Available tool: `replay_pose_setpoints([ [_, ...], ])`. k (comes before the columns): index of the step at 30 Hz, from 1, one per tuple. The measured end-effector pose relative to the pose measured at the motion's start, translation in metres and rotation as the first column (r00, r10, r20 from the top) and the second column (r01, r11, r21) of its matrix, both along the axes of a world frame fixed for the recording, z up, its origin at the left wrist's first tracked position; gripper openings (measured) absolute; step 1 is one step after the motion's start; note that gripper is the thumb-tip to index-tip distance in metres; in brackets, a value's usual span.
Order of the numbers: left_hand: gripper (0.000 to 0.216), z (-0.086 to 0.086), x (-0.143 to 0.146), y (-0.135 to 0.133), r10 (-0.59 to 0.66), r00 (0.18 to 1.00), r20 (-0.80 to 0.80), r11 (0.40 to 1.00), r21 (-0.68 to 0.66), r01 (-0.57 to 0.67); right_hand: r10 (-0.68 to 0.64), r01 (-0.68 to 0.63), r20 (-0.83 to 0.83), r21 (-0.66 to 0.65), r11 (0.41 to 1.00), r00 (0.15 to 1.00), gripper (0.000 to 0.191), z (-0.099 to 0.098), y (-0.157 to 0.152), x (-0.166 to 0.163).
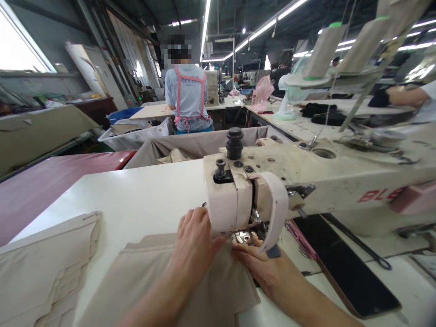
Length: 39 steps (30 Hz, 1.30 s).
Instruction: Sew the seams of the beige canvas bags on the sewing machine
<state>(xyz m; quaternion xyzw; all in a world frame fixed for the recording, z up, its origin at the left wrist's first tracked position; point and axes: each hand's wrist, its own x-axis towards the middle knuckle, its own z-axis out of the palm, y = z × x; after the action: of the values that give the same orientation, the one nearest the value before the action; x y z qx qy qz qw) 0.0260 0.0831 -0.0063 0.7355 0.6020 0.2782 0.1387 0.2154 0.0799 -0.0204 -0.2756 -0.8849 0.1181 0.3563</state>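
Observation:
A beige fabric piece (150, 268) lies on the white sewing table, its edge running under the presser foot (242, 236) of the sewing machine (223, 200). My left hand (195, 234) is raised against the left side of the machine head, thumb stretched over the cloth toward the foot. Its fingers bend away from me and their tips are hidden; thumb and fingers are apart. Just right of the foot, my right hand (260, 261) rests flat on the fabric with fingers extended. The white curved guard (277, 209) covers part of those fingers.
Stacked beige pieces (44, 268) lie at left. A black phone (347, 263), pink tweezers-like tool (303, 240) and black rod (357, 240) lie right. Thread cones (323, 50) stand above. Beyond the table are a cloth-lined bin (190, 141) and a seated person (190, 91).

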Motion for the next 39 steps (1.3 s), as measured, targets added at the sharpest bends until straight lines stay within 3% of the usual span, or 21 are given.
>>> replay_pose_setpoints([
  [2, 0.027, -0.009, 0.007, -0.027, -0.083, 0.994, 0.065, 0.997, -0.004, 0.083, -0.001, 0.001, 0.016, -0.021, 1.0, 1.0, 0.037, -0.001, 0.0, 0.001],
  [3, 0.043, -0.015, 0.011, -0.039, -0.139, 0.98, 0.145, 0.99, -0.02, 0.143, -0.006, 0.006, 0.019, -0.048, 0.999, 1.0, 0.037, -0.003, 0.0, 0.001],
  [6, 0.05, -0.028, 0.02, -0.06, 0.042, 0.956, 0.29, 0.979, -0.202, 0.018, -0.055, 0.057, 0.015, -0.145, 0.988, 0.998, 0.034, -0.008, -0.005, 0.002],
  [8, 0.046, -0.029, 0.023, -0.061, 0.14, 0.923, 0.358, 0.959, -0.283, -0.035, -0.125, 0.103, -0.044, -0.34, 0.935, 0.991, 0.029, -0.012, -0.014, 0.004],
  [9, 0.046, -0.028, 0.023, -0.06, 0.142, 0.91, 0.39, 0.955, -0.294, -0.023, -0.162, 0.089, -0.099, -0.515, 0.853, 0.982, 0.027, -0.015, -0.019, 0.005],
  [10, 0.047, -0.026, 0.023, -0.059, 0.129, 0.9, 0.416, 0.957, -0.29, -0.003, -0.207, 0.027, -0.173, -0.701, 0.713, 0.963, 0.028, -0.017, -0.025, 0.006],
  [11, 0.049, -0.024, 0.022, -0.058, 0.108, 0.894, 0.434, 0.962, -0.272, 0.016, -0.263, -0.082, -0.256, -0.843, 0.531, 0.93, 0.033, -0.019, -0.031, 0.005],
  [12, 0.049, -0.023, 0.022, -0.058, 0.089, 0.891, 0.446, 0.968, -0.25, 0.029, -0.328, -0.209, -0.331, -0.911, 0.355, 0.885, 0.043, -0.022, -0.037, 0.005],
  [13, 0.049, -0.022, 0.022, -0.058, 0.071, 0.888, 0.454, 0.973, -0.226, 0.038, -0.386, -0.318, -0.386, -0.92, 0.228, 0.838, 0.051, -0.023, -0.042, 0.003],
  [14, 0.049, -0.021, 0.021, -0.059, 0.059, 0.886, 0.46, 0.977, -0.208, 0.043, -0.44, -0.396, -0.421, -0.906, 0.152, 0.793, 0.056, -0.024, -0.046, 0.001],
  [15, 0.047, -0.021, 0.021, -0.06, 0.054, 0.884, 0.464, 0.979, -0.198, 0.044, -0.487, -0.441, -0.436, -0.89, 0.112, 0.757, 0.057, -0.024, -0.049, -0.002],
  [18, 0.046, -0.02, 0.019, -0.062, 0.065, 0.878, 0.474, 0.975, -0.216, 0.044, -0.552, -0.473, -0.437, -0.877, 0.085, 0.71, 0.051, -0.017, -0.052, -0.009],
  [22, 0.037, -0.016, 0.014, -0.06, -0.022, 0.871, 0.491, 0.973, -0.188, 0.13, -0.513, -0.455, -0.445, -0.883, 0.115, 0.734, 0.051, -0.005, -0.05, -0.011],
  [24, 0.026, -0.015, 0.012, -0.058, -0.08, 0.86, 0.504, 0.974, -0.142, 0.174, -0.451, -0.382, -0.414, -0.909, 0.166, 0.791, 0.049, -0.002, -0.049, -0.01],
  [27, 0.013, -0.018, 0.01, -0.058, -0.116, 0.862, 0.493, 0.981, -0.081, 0.178, -0.372, -0.242, -0.349, -0.921, 0.305, 0.86, 0.04, -0.004, -0.047, -0.008],
  [29, 0.012, -0.022, 0.01, -0.059, -0.144, 0.872, 0.468, 0.98, -0.052, 0.19, -0.37, -0.195, -0.325, -0.917, 0.347, 0.871, 0.035, -0.007, -0.046, -0.008],
  [31, 0.015, -0.026, 0.01, -0.062, -0.19, 0.878, 0.438, 0.976, -0.008, 0.216, -0.394, -0.195, -0.317, -0.927, 0.32, 0.862, 0.034, -0.01, -0.046, -0.009],
  [34, 0.018, -0.025, 0.009, -0.067, -0.248, 0.903, 0.351, 0.969, 0.086, 0.232, -0.45, -0.247, -0.319, -0.945, 0.213, 0.834, 0.036, -0.01, -0.048, -0.011],
  [36, 0.022, -0.02, 0.008, -0.068, -0.265, 0.934, 0.241, 0.959, 0.169, 0.229, -0.481, -0.279, -0.317, -0.948, 0.15, 0.818, 0.029, -0.006, -0.052, -0.014],
  [39, 0.02, -0.012, 0.007, -0.068, -0.341, 0.94, 0.018, 0.897, 0.307, 0.319, -0.523, -0.288, -0.3, -0.952, 0.107, 0.798, 0.026, 0.002, -0.06, -0.017],
])
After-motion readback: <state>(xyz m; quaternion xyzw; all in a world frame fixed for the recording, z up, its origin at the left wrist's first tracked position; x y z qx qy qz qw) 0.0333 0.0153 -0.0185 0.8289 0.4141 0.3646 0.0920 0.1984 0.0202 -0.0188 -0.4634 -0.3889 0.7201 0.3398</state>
